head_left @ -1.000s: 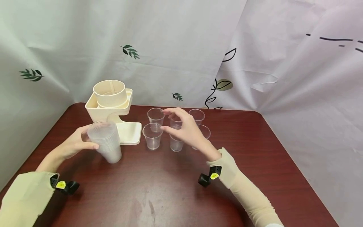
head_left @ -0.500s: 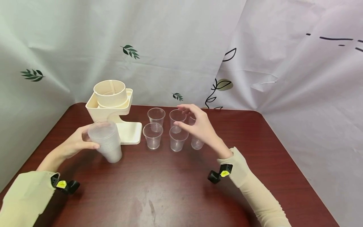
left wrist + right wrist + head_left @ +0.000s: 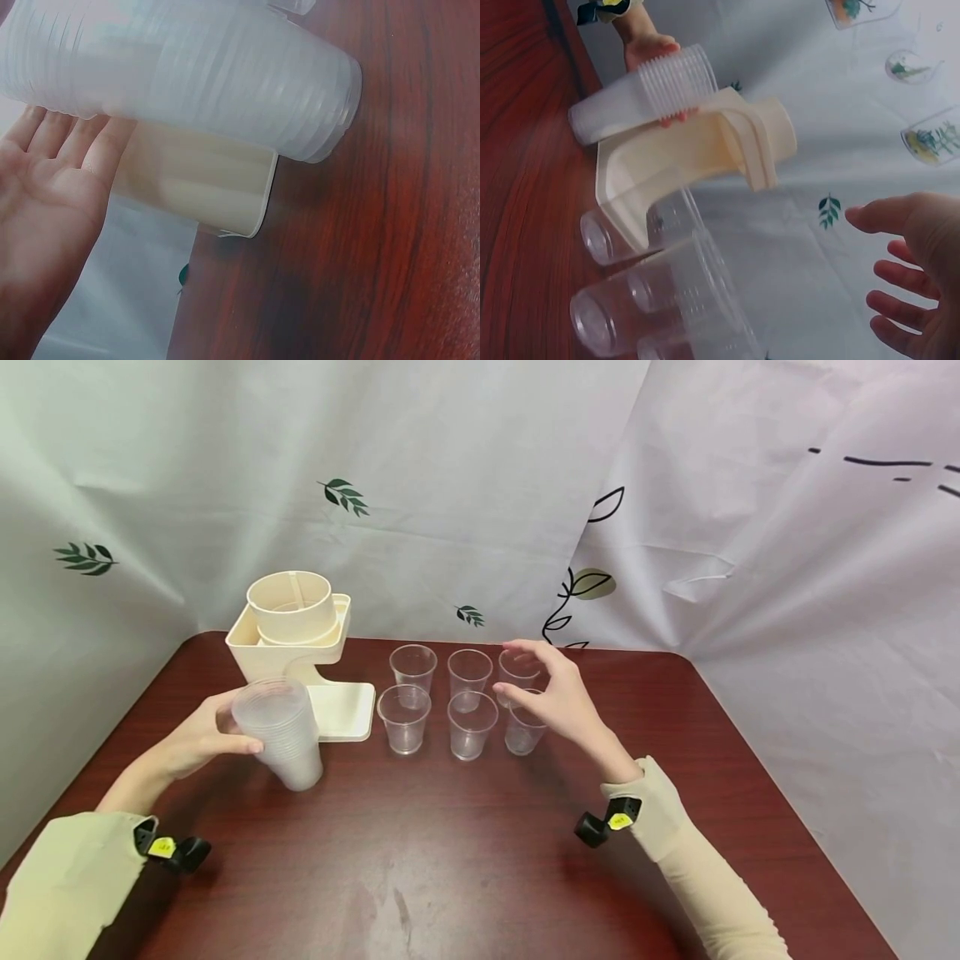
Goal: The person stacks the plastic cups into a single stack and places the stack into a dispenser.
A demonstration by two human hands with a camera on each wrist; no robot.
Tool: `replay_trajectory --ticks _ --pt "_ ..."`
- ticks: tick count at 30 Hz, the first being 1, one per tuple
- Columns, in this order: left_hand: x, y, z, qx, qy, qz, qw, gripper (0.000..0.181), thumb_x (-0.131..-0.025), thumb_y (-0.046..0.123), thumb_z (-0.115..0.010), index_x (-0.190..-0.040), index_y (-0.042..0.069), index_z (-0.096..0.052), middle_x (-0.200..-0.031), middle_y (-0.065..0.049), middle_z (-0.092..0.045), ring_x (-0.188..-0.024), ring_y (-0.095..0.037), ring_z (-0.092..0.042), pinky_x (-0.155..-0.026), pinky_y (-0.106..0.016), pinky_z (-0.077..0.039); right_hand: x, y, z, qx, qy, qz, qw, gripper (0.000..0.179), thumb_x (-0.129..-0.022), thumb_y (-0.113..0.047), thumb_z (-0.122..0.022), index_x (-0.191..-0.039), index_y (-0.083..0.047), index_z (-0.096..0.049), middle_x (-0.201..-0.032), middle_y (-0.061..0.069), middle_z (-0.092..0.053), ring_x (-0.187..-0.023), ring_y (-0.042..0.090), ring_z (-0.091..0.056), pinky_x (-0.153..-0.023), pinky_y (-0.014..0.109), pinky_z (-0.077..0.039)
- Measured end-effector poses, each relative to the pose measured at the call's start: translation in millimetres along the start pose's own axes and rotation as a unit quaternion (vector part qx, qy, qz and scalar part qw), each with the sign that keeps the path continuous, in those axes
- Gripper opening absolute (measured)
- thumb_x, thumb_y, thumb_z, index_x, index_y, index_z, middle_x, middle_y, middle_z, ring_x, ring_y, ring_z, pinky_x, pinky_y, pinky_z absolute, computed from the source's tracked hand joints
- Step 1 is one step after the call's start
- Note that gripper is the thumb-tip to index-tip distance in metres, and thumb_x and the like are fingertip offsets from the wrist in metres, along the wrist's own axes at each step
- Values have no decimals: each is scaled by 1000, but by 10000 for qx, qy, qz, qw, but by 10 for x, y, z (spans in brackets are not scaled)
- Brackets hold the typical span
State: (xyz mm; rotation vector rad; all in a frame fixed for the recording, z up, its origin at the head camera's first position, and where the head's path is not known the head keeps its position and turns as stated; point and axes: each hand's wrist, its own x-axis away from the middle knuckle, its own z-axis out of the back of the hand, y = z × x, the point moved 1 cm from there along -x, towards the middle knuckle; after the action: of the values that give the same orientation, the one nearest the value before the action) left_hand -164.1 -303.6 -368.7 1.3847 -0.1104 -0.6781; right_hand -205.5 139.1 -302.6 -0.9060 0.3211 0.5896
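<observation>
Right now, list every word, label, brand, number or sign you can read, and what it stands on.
No text is legible.
Left wrist camera, yellow label: marks too small to read.
Right wrist camera, second yellow label: marks too small to read.
Stacked plastic cups, standing clear plastic cups, cream plastic stand: no lettering visible.
Backdrop: leaf drawings and dark strokes, no readable words.

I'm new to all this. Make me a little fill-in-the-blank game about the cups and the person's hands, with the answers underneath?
1. The person's ____ hand holds the stack of nested cups.
2. The other hand holds ____.
3. On the table stand ____ single cups.

Missing words: left; nothing; six.
</observation>
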Motion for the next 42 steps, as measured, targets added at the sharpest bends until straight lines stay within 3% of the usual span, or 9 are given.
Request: replay_trajectory --ticks 6,13,16,20,24,27,34,36,42 --pt "-10 0 0 106 -93 -106 9998 72 -75 -19 -58 -142 5 -42 -130 8 -58 -112 -3 -57 -88 -17 -47 67 137 54 1 197 -63 9998 52 -77 -18 -81 -124 -12 -61 -116 6 -65 -108 17 -58 -94 33 -43" --pt "0 5 -16 158 -89 -208 9996 73 -74 -19 -58 -142 7 -43 -130 7 -59 -112 -5 -58 -87 -18 -48 164 202 86 -246 287 -486 9981 55 -77 -8 -79 -127 0 -56 -123 18 -61 -117 35 -54 -102 43 -40" --pt "1 1 -18 161 -85 -181 9997 73 -75 -19 -58 -142 7 -43 -130 7 -60 -111 -5 -58 -87 -18 -48 205 296 107 -432 289 -678 9963 56 -78 -6 -77 -129 0 -55 -124 21 -59 -117 38 -53 -104 47 -40" --pt "2 0 -4 130 -69 -89 9999 72 -76 -18 -58 -142 6 -43 -130 8 -59 -111 -4 -58 -87 -19 -48 245 508 126 -694 256 -899 9932 55 -80 -11 -77 -130 -6 -54 -126 20 -58 -117 33 -54 -105 43 -41" --pt "-1 -1 4 157 -82 -78 9998 72 -76 -18 -59 -142 5 -42 -131 8 -58 -112 -4 -57 -87 -19 -48 272 571 152 -805 229 -1144 9899 54 -81 -12 -75 -130 -6 -54 -127 20 -58 -117 33 -54 -105 43 -42" --pt "-4 -5 3 159 -87 -72 9998 73 -76 -18 -59 -142 6 -42 -132 8 -58 -113 -4 -57 -87 -19 -48 292 583 160 -868 213 -1333 9870 53 -82 -10 -74 -130 -4 -53 -127 17 -58 -118 33 -53 -105 42 -41" --pt "-7 -9 13 156 -75 -106 9998 73 -75 -18 -58 -142 5 -42 -133 7 -57 -113 -4 -57 -88 -18 -48 339 395 149 -1196 47 -1465 9819 58 -83 -1 -69 -134 6 -44 -129 29 -51 -120 42 -49 -106 50 -38" --pt "-7 -9 12 172 -83 -110 9998 72 -75 -18 -58 -142 5 -42 -133 7 -57 -113 -4 -57 -88 -19 -48 354 384 134 -1201 18 -1476 9817 59 -83 -1 -69 -134 6 -43 -128 29 -51 -120 41 -49 -106 51 -38" --pt "-5 -12 3 142 -68 -93 9998 72 -75 -19 -58 -142 5 -42 -133 8 -57 -114 -4 -56 -88 -18 -47 423 677 43 -1173 -120 -1637 9794 64 -83 -8 -72 -139 -5 -40 -134 22 -50 -125 35 -48 -108 47 -37"
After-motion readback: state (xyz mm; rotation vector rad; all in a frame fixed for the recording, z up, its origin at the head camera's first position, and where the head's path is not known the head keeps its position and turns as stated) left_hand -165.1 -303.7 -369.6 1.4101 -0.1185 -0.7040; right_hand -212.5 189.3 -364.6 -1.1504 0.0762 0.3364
